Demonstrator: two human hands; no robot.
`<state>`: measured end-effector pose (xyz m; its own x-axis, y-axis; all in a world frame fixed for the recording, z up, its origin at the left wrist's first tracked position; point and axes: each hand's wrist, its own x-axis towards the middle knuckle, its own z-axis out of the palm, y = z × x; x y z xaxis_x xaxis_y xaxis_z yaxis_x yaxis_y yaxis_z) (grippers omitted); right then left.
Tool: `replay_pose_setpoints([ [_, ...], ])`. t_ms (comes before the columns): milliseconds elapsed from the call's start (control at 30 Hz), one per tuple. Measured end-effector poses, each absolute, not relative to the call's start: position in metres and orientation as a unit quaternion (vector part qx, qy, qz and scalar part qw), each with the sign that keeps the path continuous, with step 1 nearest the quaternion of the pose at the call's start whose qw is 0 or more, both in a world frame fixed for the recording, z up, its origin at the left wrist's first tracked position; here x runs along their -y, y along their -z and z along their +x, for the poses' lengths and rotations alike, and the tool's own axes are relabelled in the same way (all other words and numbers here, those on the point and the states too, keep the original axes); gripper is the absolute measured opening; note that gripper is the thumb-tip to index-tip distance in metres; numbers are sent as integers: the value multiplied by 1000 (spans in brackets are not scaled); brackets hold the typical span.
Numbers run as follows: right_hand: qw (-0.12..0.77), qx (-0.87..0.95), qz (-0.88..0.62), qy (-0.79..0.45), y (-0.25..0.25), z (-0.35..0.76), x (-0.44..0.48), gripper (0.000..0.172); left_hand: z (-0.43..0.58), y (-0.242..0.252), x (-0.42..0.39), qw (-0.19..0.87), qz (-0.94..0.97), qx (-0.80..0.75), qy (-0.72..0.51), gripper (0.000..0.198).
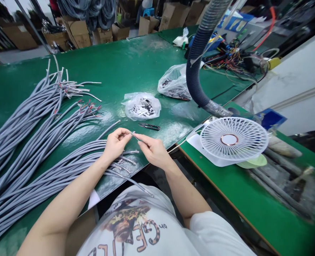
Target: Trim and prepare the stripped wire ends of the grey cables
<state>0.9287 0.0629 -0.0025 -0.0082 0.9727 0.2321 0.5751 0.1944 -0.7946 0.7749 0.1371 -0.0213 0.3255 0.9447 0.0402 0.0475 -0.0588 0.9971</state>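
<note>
Grey cable end sits near the frame's center, and we see it pinched by the fingertips of the left hand and right hand, clamped on its thin wires. Just above lie black snips beside a plastic bag on the green workbench; more grey cables fan across the left.

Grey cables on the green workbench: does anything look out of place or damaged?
One grey cable stands out: it runs below the right hand, which pinches thin wires with the left hand, and its end hangs past the edge of the green workbench, over the person's shirt.
</note>
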Motion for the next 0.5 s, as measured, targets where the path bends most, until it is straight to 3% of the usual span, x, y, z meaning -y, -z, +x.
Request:
replay_pose_setpoints([
  [300, 396, 643, -627, -191, 16, 914, -71, 37, 774, 26, -137, 523, 620, -430, -397, 19],
  [500, 506, 547, -655, -126, 7, 938, -88, 38, 773, 22, -134, 541, 613, -428, -386, 17],
])
